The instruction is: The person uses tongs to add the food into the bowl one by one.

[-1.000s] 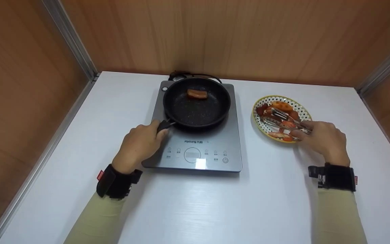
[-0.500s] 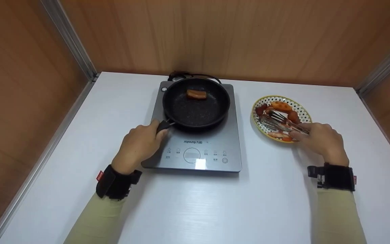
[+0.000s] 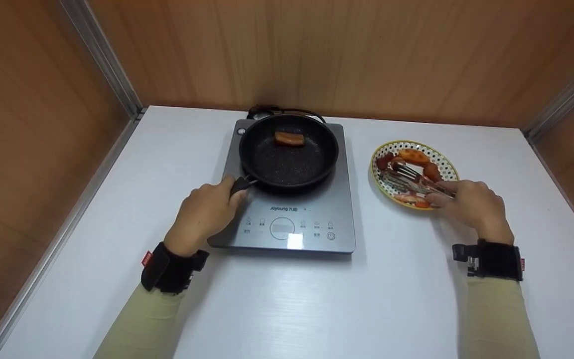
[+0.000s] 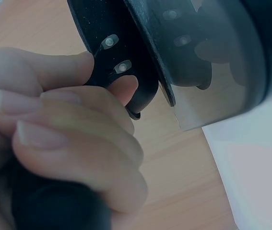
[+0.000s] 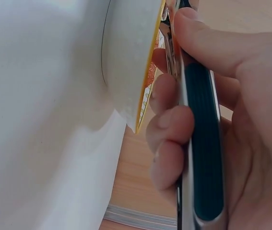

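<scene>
Hands (image 3: 206, 212) (image 3: 477, 204), left gripping pan handle (image 3: 239, 185), right gripping tongs (image 3: 430, 187), teal inlay (image 5: 206, 143) visible only in right-wrist view

I log two olive-yellow sleeves (image 3: 137, 324); black left wrist strap (image 3: 165, 269), red tag (image 3: 147, 258) at its ten o'clock; black right wrist strap (image 3: 500, 260), red tag (image 3: 523, 265) at three o'clock.

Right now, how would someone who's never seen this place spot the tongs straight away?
On the white table, find the silver cooktop, then the yellow-rimmed, dotted plate to its right. Over that plate's food, the right hand grips the tongs. They are shiny metal with a dark blue-green grip strip, unlike the reddish and orange food around them.
</scene>
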`<state>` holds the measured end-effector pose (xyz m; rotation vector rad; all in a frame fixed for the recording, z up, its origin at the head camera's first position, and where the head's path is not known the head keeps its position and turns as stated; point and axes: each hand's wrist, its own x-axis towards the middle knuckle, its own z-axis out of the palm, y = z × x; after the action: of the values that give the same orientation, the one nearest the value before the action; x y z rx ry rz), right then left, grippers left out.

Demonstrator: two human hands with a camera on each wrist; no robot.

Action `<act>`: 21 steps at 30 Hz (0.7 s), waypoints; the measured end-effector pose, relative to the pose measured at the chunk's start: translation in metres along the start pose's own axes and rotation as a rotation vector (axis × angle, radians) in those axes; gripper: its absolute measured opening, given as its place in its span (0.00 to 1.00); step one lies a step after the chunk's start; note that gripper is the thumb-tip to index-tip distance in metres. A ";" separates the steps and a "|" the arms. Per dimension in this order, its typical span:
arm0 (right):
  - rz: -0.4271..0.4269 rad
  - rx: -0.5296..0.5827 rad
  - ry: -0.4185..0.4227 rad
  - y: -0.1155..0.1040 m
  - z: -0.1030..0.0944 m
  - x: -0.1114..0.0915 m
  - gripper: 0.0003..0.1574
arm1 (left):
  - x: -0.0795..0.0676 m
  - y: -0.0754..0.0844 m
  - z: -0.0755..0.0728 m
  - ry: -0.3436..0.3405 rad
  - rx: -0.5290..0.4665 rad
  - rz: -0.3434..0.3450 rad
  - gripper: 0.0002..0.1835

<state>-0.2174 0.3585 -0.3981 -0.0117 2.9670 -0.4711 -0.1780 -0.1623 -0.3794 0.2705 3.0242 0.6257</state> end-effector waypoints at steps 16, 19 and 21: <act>-0.027 -0.023 0.074 0.004 0.000 -0.004 0.46 | 0.000 -0.001 0.000 0.010 -0.017 0.007 0.15; -0.023 -0.015 0.076 0.004 -0.001 -0.004 0.47 | 0.001 -0.001 0.001 0.006 -0.013 0.008 0.16; -0.020 -0.009 0.075 0.003 -0.002 -0.004 0.48 | 0.002 -0.001 0.001 0.006 -0.012 0.009 0.16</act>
<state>-0.2133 0.3623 -0.3970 -0.0251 3.0449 -0.4715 -0.1796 -0.1627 -0.3808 0.2828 3.0260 0.6462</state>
